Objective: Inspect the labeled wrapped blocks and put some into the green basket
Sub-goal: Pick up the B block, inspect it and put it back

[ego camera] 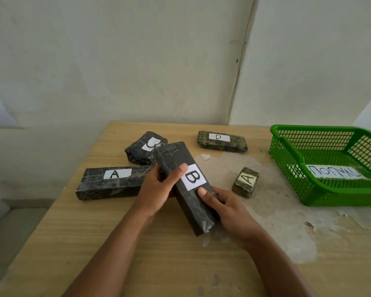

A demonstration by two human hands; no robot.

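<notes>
A long black wrapped block labelled B [176, 159] is held above the table by both hands, its label facing up. My left hand [156, 189] grips its left side with the thumb by the label. My right hand [225, 206] holds its lower right side, thumb on top. On the table lie a long black block labelled A [109, 183], a black block labelled C [141, 151], a greenish block labelled D [222, 141] and a small greenish block labelled A [245, 182]. The green basket [287, 159] stands at the right and holds only a paper label.
The wooden table [94, 243] has a worn, peeling patch [283, 221] in front of the basket. A small paper scrap [205, 156] lies near block D. Walls close off the back, and the table's left edge drops to the floor.
</notes>
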